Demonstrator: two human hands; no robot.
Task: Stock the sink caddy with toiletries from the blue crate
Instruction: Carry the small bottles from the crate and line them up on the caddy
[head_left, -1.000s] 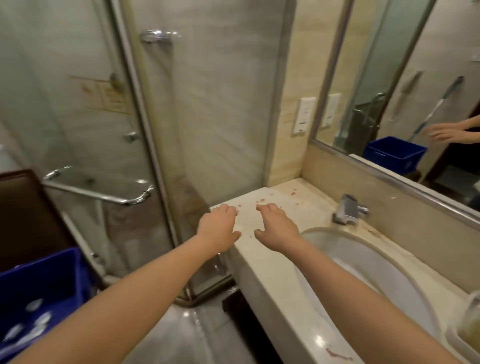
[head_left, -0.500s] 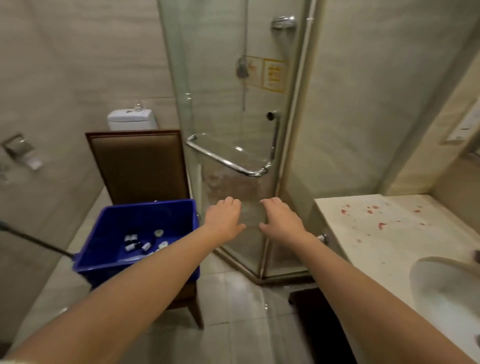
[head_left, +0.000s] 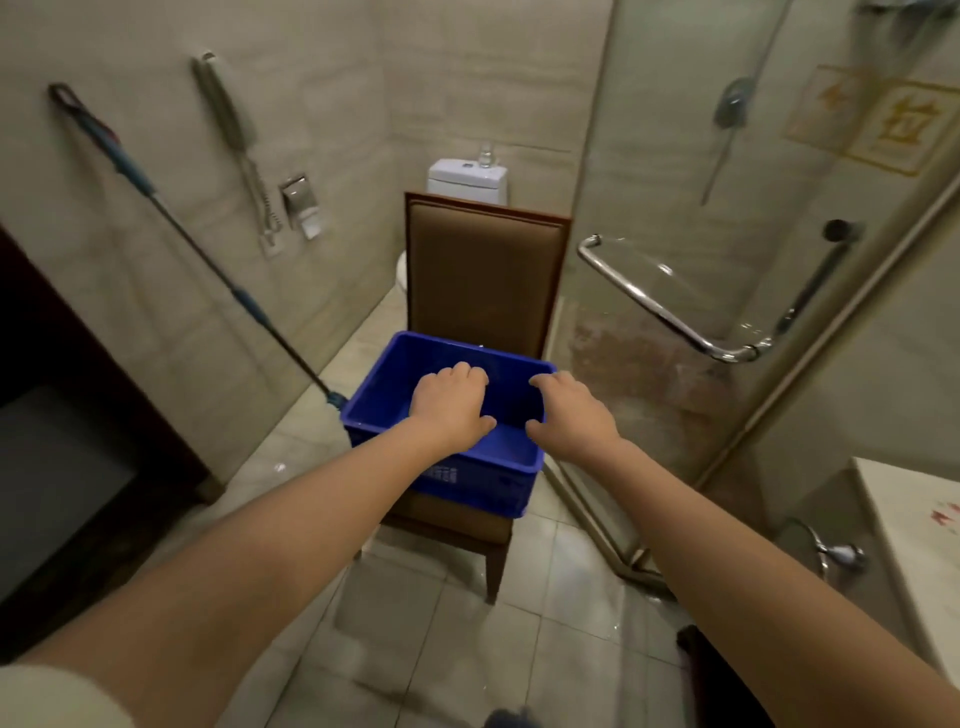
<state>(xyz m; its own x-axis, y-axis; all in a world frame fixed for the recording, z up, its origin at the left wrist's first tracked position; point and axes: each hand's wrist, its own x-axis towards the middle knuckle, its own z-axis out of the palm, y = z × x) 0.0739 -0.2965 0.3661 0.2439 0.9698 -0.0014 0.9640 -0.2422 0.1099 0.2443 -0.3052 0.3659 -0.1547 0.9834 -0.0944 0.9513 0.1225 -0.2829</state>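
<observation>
Change: view has swung left; both hands, half a second ago in front of the shower door (head_left: 727, 218), now reach over the crate (head_left: 447, 475); counter (head_left: 930, 551) has slid to the right edge
Arms: both bare forearms stretch forward from the bottom corners over the tiled floor (head_left: 550, 597)
Crate: blue, open-topped; stands on the seat of the chair (head_left: 483, 270), near the middle of the view; its inside is mostly hidden behind the hands, so I cannot tell what lies in it
Left hand (head_left: 452, 405): palm down inside the crate's opening; fingers bent downward; nothing seen in its grasp
Right hand (head_left: 571, 415): palm down over the crate's right rim; fingers spread and loosely bent; holds nothing
Chair: brown padded back rises upright just behind the crate
Shower door: glass, to the right of the chair; chrome handle (head_left: 670, 312) on it
Mop (head_left: 156, 197): leans on the left wall; its foot is just beside the crate's left corner
Toilet (head_left: 467, 179): white, behind the chair back
</observation>
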